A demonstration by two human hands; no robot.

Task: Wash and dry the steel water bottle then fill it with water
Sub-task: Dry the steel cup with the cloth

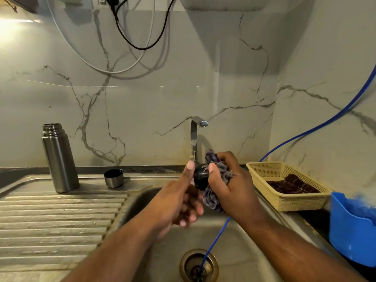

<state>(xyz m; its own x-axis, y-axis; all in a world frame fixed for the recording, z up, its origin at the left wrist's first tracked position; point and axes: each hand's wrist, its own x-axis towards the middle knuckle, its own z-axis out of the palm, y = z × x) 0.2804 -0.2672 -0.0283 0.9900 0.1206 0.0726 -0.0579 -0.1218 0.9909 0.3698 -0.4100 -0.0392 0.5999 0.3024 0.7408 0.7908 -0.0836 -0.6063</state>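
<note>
No text, label, brand or number can be read anywhere. Faint pale marks on the black cap (200,177) are too blurred to make out.

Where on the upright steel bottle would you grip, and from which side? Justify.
Grip the steel bottle round its straight mid-body, coming level from the sink side. It stands upright and uncapped on the drainboard; the threaded neck is narrower and ridged.
</note>
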